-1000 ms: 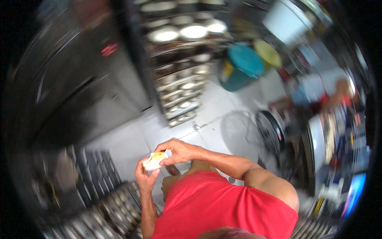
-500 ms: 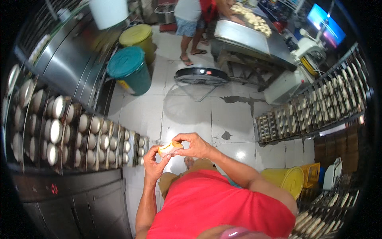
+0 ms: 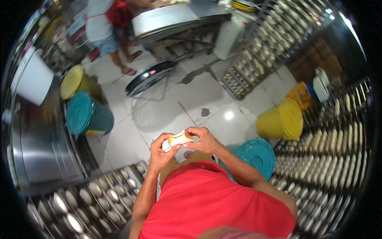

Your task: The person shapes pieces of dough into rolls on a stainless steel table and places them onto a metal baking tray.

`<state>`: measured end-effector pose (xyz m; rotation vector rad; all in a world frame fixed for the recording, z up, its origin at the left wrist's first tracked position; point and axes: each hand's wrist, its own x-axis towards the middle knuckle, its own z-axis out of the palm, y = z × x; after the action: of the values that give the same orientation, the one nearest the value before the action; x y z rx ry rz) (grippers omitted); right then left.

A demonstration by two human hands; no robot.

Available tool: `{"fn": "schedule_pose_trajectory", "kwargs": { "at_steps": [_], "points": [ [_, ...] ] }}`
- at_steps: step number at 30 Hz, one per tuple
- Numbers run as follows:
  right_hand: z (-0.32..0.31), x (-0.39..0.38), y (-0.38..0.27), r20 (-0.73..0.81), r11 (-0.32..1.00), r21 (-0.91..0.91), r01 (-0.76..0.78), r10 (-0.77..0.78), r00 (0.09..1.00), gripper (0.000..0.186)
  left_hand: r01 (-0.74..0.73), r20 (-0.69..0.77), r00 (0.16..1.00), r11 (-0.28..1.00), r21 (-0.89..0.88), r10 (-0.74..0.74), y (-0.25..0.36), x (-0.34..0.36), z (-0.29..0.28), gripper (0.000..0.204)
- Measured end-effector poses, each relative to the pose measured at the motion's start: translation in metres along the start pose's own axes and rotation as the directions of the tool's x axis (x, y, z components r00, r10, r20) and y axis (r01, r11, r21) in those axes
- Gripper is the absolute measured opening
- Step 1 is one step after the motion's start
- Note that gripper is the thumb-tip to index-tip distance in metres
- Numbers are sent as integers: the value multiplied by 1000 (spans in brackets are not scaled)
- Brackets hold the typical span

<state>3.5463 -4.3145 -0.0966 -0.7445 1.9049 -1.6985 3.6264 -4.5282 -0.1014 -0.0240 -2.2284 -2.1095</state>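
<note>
In front of my chest I hold a bread roll (image 3: 181, 139), pale with an orange-brown side. My left hand (image 3: 160, 150) is closed on its left end, where a small white flat piece shows by the fingers; I cannot tell if this is bread or paper. The right end is pinched by my right hand (image 3: 203, 140), fingers over the top and thumb below. Both hands are above the tiled floor, touching nothing else.
A round fan (image 3: 150, 77) stands on the floor ahead. Lidded bins, teal (image 3: 78, 113) and yellow (image 3: 71, 82), are at left. Racks of dough trays (image 3: 324, 161) fill the right, beside a yellow bin (image 3: 289, 118). A person (image 3: 104, 30) stands by a metal table (image 3: 167, 20).
My view has swung to the right, so the fan, table and bins appear farther left. Both hands still hold the bread roll, which has turned slightly.
</note>
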Motion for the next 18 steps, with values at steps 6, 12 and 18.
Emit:
{"fn": "schedule_pose_trajectory", "kwargs": {
  "at_steps": [6,12,18],
  "points": [
    [14,-7,-8,-170,999,-8,-33,31,985,36,117,251,966,975,-189,-68,-10,26,-12,30],
    [3,-15,-14,-333,987,-19,-157,141,932,36,126,434,899,983,-133,-57,-18,69,-2,25],
    [-48,-21,19,-496,986,-49,-162,116,860,44,131,550,833,986,-107,-50,-36,133,49,26]
  ]
}}
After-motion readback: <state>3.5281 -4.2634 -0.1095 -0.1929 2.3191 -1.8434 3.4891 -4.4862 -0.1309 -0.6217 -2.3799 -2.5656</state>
